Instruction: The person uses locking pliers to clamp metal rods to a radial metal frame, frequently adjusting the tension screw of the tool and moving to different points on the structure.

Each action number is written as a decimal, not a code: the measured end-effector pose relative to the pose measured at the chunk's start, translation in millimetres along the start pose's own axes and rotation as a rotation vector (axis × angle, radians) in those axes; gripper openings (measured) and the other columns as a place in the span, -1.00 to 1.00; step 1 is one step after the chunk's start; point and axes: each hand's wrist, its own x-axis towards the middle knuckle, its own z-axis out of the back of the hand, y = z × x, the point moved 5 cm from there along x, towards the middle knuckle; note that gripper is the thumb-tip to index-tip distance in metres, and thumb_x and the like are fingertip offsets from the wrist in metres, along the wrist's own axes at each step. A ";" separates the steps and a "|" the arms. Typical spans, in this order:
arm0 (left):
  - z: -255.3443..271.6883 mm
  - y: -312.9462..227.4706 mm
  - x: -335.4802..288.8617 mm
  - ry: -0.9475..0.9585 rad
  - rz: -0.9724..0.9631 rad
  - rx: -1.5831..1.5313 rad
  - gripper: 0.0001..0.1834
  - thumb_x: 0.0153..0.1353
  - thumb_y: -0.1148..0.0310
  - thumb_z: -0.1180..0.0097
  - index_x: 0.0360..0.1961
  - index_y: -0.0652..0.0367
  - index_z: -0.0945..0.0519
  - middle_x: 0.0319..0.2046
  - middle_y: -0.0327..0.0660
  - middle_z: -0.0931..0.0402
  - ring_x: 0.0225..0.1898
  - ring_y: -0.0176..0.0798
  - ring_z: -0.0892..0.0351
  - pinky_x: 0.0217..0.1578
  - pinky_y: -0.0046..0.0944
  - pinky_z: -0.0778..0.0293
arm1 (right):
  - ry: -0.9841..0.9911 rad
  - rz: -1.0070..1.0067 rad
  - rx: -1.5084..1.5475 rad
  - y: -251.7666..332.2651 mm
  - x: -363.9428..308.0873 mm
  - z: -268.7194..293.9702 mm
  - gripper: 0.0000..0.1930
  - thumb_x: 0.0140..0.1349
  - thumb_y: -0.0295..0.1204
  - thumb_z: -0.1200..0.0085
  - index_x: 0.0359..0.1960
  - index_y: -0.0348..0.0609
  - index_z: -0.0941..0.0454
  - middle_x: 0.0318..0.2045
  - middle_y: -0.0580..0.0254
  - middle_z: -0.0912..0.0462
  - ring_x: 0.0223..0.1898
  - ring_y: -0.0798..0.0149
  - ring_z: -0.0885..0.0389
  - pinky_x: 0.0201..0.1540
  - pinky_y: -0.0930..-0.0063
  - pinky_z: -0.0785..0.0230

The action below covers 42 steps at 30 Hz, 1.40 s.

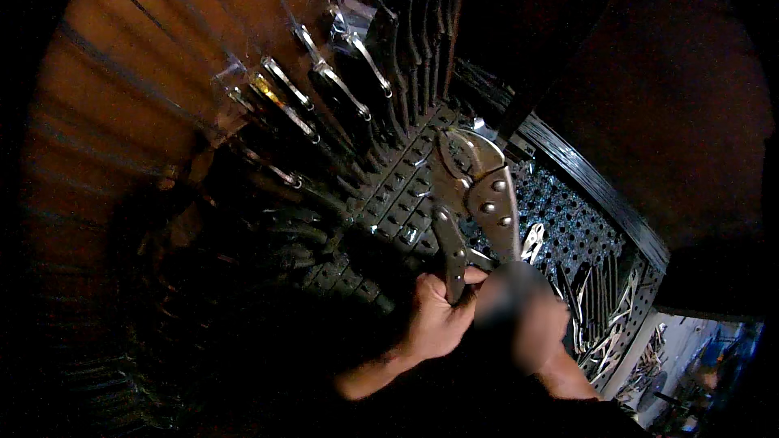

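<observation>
A large pair of metal locking pliers (495, 207) is held up in front of me, its curved jaws at the top and parted. My left hand (442, 320) is closed round the narrower handle, with the thumb along it. Close by on the right, my right hand (542, 332) is at the lower end of the riveted, wider handle and appears to grip it. A blurred patch covers that handle end and the right fingers, so their exact hold is hidden.
Several shiny pliers (284, 109) hang in rows from wires at the upper left. Under the held tool lies a dark slotted surface (398, 186). At right a perforated metal table (572, 223) bears loose pliers (614, 332). A bundle of thin rods (596, 170) runs along its far edge.
</observation>
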 end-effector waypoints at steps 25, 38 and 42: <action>-5.6 -1.4 2.2 0.224 0.039 -0.742 -0.07 0.19 0.00 -0.35 0.42 0.23 -0.18 0.03 0.00 -0.55 0.09 0.09 -0.61 0.14 0.13 -0.52 | 0.503 -0.529 1.720 54.7 40.5 11.2 -0.53 0.57 -0.09 0.26 -0.38 -0.19 -0.47 -0.58 0.35 -0.44 -0.59 0.47 -0.40 -0.53 0.54 -0.26; 20.9 70.8 -3.2 -0.093 0.242 -0.478 -0.08 0.25 -0.03 -0.28 0.40 0.30 -0.11 -0.23 -0.11 -0.59 -0.19 -0.02 -0.66 0.01 0.24 -0.59 | 0.331 -0.533 0.058 -249.7 8.3 -3.8 -0.63 0.32 -0.49 -0.01 0.16 -0.17 -0.52 0.01 -0.01 -0.67 0.02 0.00 -0.66 0.10 0.24 -0.49; 42.3 127.6 -8.4 0.144 0.145 -0.478 -0.03 0.34 0.00 -0.19 0.44 0.42 0.06 -0.11 0.02 -0.59 -0.11 -0.01 -0.66 0.11 0.20 -0.56 | 0.502 0.135 -0.494 -312.4 -56.0 -98.4 -0.38 0.25 -0.52 0.12 0.41 0.01 -0.25 0.38 0.15 -0.36 0.39 0.06 -0.32 0.43 0.15 -0.14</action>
